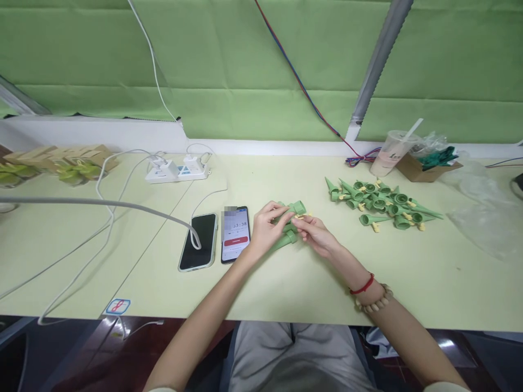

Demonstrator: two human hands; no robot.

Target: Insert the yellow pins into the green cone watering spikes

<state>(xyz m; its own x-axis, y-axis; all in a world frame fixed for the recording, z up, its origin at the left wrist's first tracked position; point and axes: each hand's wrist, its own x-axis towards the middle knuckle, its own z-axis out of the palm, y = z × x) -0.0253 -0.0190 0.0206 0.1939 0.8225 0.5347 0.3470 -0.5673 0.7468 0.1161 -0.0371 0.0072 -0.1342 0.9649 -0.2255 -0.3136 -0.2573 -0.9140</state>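
My left hand [266, 228] is closed on a green cone-shaped plastic piece, mostly covered by the fingers. Close against it, my right hand [318, 234] pinches a small yellow piece [299, 217] at the green one; whether the two are joined I cannot tell. Around and under the left fingers lie more green cone pieces [297, 207], one with its narrow end pointing toward me [285, 240]. Off to the right, a pile of similar green cones [379, 202] is spread on the table, several with small yellow parts at their wide ends.
Two phones lie left of my hands, a dark one [199, 239] and one with a lit screen [236, 247]. A power strip [177, 173] and white cables stand behind them. At back right are a drink cup [386, 160], a cardboard box [420, 170] and clear plastic bags [482, 207].
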